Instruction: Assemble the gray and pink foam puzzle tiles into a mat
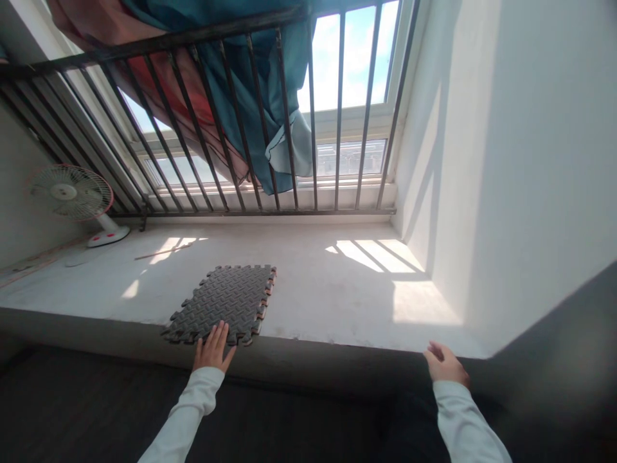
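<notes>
A stack of dark grey foam mats [226, 299] with interlocking edges and a raised pattern lies on the white window ledge [308, 289]. My left hand [213, 347] is at the near edge of the mats, its fingers spread and the fingertips at the top surface. Well to the right, my right hand [446, 365] is at the ledge's front edge, with its fingers curled inward. Nothing can be made out in it, and part of its fingers is hidden.
A white fan [72, 196] with a pink rim stands at the left end of the ledge. Dark metal railings [313, 128] run along the window, with a blue and red curtain [241, 83] behind them. A thin stick [164, 251] lies beyond the mats. A white wall [520, 161] rises at right.
</notes>
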Motion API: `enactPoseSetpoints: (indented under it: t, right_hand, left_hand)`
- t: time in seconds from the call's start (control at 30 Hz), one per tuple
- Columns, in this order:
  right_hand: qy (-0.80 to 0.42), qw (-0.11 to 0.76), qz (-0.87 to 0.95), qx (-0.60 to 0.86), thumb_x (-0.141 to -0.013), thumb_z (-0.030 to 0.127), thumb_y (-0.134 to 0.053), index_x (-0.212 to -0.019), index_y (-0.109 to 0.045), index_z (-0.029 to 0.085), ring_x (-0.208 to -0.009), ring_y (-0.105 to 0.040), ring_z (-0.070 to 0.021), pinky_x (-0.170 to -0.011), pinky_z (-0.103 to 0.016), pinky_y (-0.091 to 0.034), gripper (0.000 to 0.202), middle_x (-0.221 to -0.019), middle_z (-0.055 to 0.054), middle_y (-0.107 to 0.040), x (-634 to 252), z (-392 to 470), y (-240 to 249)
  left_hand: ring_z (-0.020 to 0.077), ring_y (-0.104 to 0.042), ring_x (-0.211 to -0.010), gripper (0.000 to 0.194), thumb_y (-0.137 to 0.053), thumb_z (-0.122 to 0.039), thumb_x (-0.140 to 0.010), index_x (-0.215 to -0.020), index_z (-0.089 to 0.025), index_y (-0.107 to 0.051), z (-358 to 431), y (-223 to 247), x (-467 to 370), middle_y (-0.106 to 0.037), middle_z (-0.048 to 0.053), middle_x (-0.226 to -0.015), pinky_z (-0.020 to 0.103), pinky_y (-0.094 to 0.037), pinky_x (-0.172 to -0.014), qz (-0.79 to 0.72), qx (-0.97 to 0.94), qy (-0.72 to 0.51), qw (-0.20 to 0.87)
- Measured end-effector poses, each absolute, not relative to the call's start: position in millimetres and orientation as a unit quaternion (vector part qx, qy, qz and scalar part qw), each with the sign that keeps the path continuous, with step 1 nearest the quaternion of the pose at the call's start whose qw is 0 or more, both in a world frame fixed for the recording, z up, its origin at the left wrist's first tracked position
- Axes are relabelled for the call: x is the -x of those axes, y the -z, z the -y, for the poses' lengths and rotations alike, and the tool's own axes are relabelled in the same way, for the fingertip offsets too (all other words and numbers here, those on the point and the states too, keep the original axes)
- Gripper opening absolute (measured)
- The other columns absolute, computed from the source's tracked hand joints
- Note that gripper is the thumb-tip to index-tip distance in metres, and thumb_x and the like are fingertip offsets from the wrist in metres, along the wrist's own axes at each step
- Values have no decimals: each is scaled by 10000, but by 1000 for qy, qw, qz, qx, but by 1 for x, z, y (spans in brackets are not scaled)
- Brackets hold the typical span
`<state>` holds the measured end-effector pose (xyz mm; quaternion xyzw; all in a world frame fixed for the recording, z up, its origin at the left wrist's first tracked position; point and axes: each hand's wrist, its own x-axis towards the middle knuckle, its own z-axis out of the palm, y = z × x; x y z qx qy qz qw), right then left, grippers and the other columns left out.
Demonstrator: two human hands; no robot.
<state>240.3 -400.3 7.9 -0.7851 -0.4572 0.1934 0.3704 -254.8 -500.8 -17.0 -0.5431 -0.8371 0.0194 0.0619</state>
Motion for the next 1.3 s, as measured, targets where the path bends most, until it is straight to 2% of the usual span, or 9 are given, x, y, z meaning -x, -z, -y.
enactPoseSetpoints:
  t: [0.2, 0.37, 0.47, 0.57, 0.67, 0.77, 1.0, 1.17, 1.3]
  right_hand:
    - [-202, 368, 455, 785, -584, 351, -397, -883, -570, 164, -825, -562, -221, -835, -351, -405, 392, -864, -81, -634, -239, 402, -12]
    - [-203, 371, 453, 784, -581, 356, -398, -869, -574, 158, -821, -565, -223, -823, -345, -410, 392, -852, -84, -636, -239, 405, -13]
    - [-205, 373, 450, 785, -582, 352, -401, -854, -574, 174, -825, -566, -222, -826, -351, -410, 368, -848, -72, -640, -241, 404, -12]
    - [-237, 364, 435, 789, -562, 340, -428, -847, -573, 181, -851, -564, -223, -840, -345, -406, 357, -858, -65, -642, -247, 399, -10]
    - [-278, 345, 418, 793, -527, 317, -461, -832, -575, 174, -875, -563, -230, -845, -336, -410, 356, -859, -66, -645, -252, 394, -9]
    - [-279, 343, 422, 792, -537, 313, -459, -855, -576, 161, -898, -560, -229, -853, -326, -407, 371, -874, -75, -643, -252, 392, -10]
    - [-243, 352, 438, 791, -589, 315, -438, -873, -584, 164, -888, -563, -223, -848, -331, -410, 353, -884, -74, -644, -243, 398, -11]
    - [-263, 353, 424, 791, -553, 300, -480, -801, -589, 198, -868, -572, -216, -819, -325, -432, 289, -831, -38, -656, -253, 392, -7]
    - [-292, 332, 406, 800, -516, 277, -517, -749, -593, 196, -823, -584, -226, -795, -336, -444, 258, -791, -39, -660, -259, 387, -8]
  left_hand:
    - [213, -215, -1266, 604, -417, -276, -723, -1310, -215, -286, 497, 2, 251, -270, 44, -1382, 423, -204, -1010, 842, 535, -42, 51]
    - [240, -316, -1209, 518, -405, -345, -739, -1235, -197, -420, 488, -9, 248, -364, 73, -1335, 443, -204, -1002, 846, 530, -44, 48]
    - [234, -376, -1156, 463, -396, -375, -753, -1173, -203, -488, 485, -15, 243, -432, 79, -1283, 404, -283, -957, 844, 533, -34, 51]
    - [215, -459, -1049, 407, -425, -334, -750, -1122, -209, -533, 485, -16, 236, -511, 86, -1174, 327, -371, -847, 838, 540, -36, 60]
    - [209, -500, -956, 366, -415, -274, -769, -1110, -235, -541, 487, -15, 231, -561, 76, -1048, 316, -388, -762, 847, 524, -41, 73]
    - [211, -512, -914, 351, -402, -289, -792, -1112, -242, -540, 488, -12, 229, -577, 71, -987, 317, -384, -728, 857, 508, -34, 78]
    - [213, -512, -918, 339, -412, -281, -793, -1096, -220, -552, 485, -8, 231, -582, 76, -1008, 311, -392, -724, 862, 502, -12, 69]
    - [194, -513, -903, 336, -416, -232, -786, -1092, -189, -551, 483, -6, 231, -579, 83, -1023, 280, -398, -757, 865, 499, -8, 54]
    - [215, -504, -921, 332, -416, -230, -775, -1071, -197, -564, 482, -17, 227, -574, 88, -1017, 303, -413, -738, 867, 496, -25, 47]
